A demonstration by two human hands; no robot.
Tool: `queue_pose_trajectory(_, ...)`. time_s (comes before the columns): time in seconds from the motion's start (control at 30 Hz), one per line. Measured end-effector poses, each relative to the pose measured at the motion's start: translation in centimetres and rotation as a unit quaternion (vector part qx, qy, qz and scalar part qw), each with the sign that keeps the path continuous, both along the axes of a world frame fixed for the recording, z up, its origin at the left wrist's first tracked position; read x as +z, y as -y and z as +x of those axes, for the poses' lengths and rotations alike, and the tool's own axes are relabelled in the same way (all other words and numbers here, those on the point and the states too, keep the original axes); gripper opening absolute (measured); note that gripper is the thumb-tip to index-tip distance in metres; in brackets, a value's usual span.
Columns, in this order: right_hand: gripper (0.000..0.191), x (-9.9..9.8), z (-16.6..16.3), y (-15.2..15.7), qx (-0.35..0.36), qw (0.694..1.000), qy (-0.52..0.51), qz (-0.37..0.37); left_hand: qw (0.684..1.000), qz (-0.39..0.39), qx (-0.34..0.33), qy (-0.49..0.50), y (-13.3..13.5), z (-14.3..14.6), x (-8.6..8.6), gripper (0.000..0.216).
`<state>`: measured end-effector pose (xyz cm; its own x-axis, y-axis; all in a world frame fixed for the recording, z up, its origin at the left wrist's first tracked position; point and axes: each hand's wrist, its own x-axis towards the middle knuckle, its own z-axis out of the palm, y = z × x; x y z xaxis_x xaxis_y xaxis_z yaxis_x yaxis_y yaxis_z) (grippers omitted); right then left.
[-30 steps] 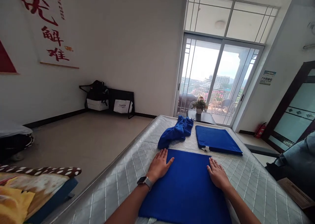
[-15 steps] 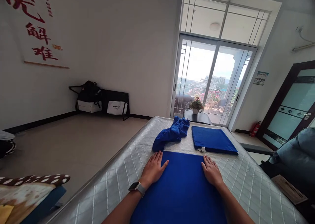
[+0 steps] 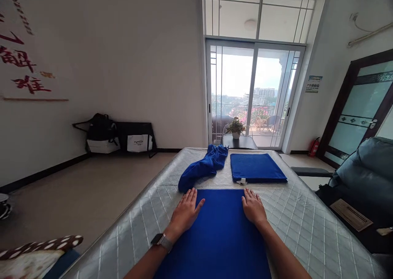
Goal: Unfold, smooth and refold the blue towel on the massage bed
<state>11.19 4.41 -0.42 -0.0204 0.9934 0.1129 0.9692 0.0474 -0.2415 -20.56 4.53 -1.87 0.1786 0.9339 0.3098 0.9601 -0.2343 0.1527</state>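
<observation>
A smooth blue cloth (image 3: 219, 234) lies flat in front of me on the silvery quilted mattress (image 3: 138, 230). My left hand (image 3: 185, 208) rests flat on its far left corner, fingers extended and thumb apart. On the far right corner lies my right hand (image 3: 254, 205), also flat with fingers stretched out. Just beyond my left fingertips is a crumpled blue cloth (image 3: 204, 166). A neatly folded blue cloth (image 3: 257, 166) with a small white tag (image 3: 242, 181) sits beyond my right hand. The near end of the smooth cloth runs out of view.
A potted plant (image 3: 236, 127) stands on a dark small table (image 3: 247, 142) past the mattress's far end. To the right is a dark padded chair (image 3: 365, 176). A spotted blanket (image 3: 39, 250) shows at lower left. A black backpack (image 3: 101, 127) sits by the wall.
The camera view has turned slightly right, so the room appears shifted left. Both hands stay flat on the far corners of the blue cloth.
</observation>
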Motion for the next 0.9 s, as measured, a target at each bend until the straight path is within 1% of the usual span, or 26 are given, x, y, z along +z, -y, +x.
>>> queue_pose_trajectory(0.07, 0.062, 0.1, 0.0, 0.1, 0.0, 1.0, -0.004, 0.001, 0.998, -0.022, -0.055, 0.009, 0.4, 3.7, 0.8, 0.082)
queue_pose_trajectory(0.13, 0.061, 0.1, 0.0, 0.1, -0.001, 1.0, 0.0, 0.003, 0.991, -0.056, -0.117, 0.013, 0.7, 8.1, 1.4, 0.08)
queue_pose_trajectory(0.2, 0.061, 0.0, 0.1, 0.2, 0.006, 1.0, 0.015, 0.004, 0.985, -0.059, -0.162, 0.018, 0.6, 12.5, 1.6, 0.077)
queue_pose_trajectory(0.27, 0.06, -0.1, 0.3, 0.1, 0.021, 0.999, 0.035, 0.005, 0.98, -0.05, -0.189, 0.027, 0.3, 16.1, 1.6, 0.071)
queue_pose_trajectory(0.33, 0.06, -0.3, 0.5, 0.0, 0.031, 0.998, 0.048, 0.002, 0.98, -0.036, -0.191, 0.036, -0.1, 18.3, 1.3, 0.068)
queue_pose_trajectory(0.4, 0.06, -0.4, 0.6, -0.1, 0.029, 0.998, 0.05, -0.001, 0.982, -0.028, -0.18, 0.039, -0.6, 18.9, 1.0, 0.068)
queue_pose_trajectory(0.5, 0.06, -0.4, 0.5, -0.3, 0.02, 0.999, 0.045, -0.004, 0.985, -0.026, -0.169, 0.035, -1.1, 17.7, 0.3, 0.068)
queue_pose_trajectory(0.6, 0.061, -0.3, 0.2, -0.4, 0.009, 0.999, 0.035, -0.007, 0.988, -0.026, -0.15, 0.029, -1.5, 14.9, -0.1, 0.07)
queue_pose_trajectory(0.7, 0.062, -0.1, 0.1, -0.3, 0.003, 1.0, 0.027, -0.011, 0.993, -0.028, -0.114, 0.023, -1.9, 11.1, -0.2, 0.072)
queue_pose_trajectory(0.9, 0.062, -0.1, 0.2, -0.2, 0.001, 1.0, 0.025, -0.014, 0.999, -0.041, -0.018, 0.014, -2.0, 1.8, -0.1, 0.078)
